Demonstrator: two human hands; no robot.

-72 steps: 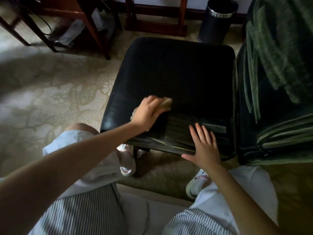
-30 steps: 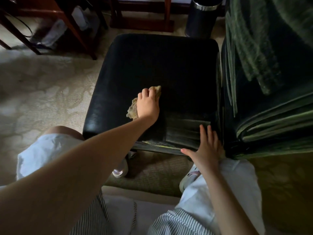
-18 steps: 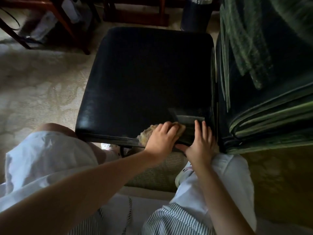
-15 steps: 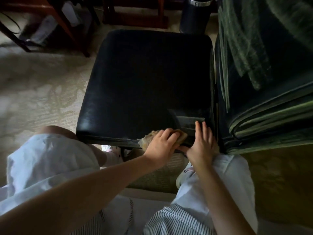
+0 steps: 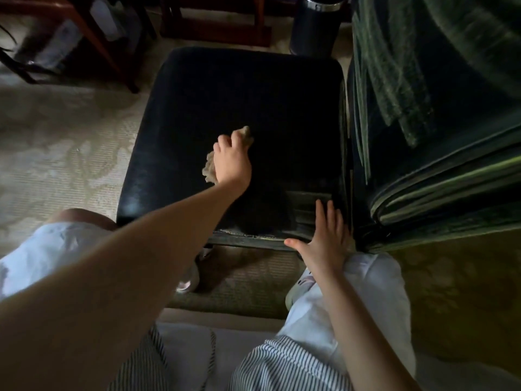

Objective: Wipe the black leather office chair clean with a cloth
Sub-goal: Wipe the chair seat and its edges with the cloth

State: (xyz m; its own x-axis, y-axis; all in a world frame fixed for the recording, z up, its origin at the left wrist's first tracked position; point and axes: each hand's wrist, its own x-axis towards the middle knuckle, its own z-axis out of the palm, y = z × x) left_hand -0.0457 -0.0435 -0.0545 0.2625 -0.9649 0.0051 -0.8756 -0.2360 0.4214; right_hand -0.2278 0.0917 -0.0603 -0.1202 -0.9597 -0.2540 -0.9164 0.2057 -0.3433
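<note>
The black leather chair seat [image 5: 197, 103] fills the middle of the head view, its backrest [image 5: 423, 153] rising at the right with a green striped cover. My left hand [image 5: 232, 163] is out over the middle of the seat, gripping a crumpled tan cloth [image 5: 209, 172] and pressing it on the leather. The cloth sticks out at the fingertips and at the heel of the hand. My right hand [image 5: 324, 238] lies flat with spread fingers on the seat's near right corner, beside the backrest.
A dark round bin [image 5: 313, 24] stands behind the seat. Reddish wooden furniture legs [image 5: 93, 32] are at the back left on the pale patterned carpet [image 5: 56, 142]. My knees in light shorts [image 5: 50, 246] sit close to the seat's near edge.
My left hand has slid the cloth from the seat's near edge, beside my right hand, away to the middle of the seat. My right hand has stayed on the near right corner.
</note>
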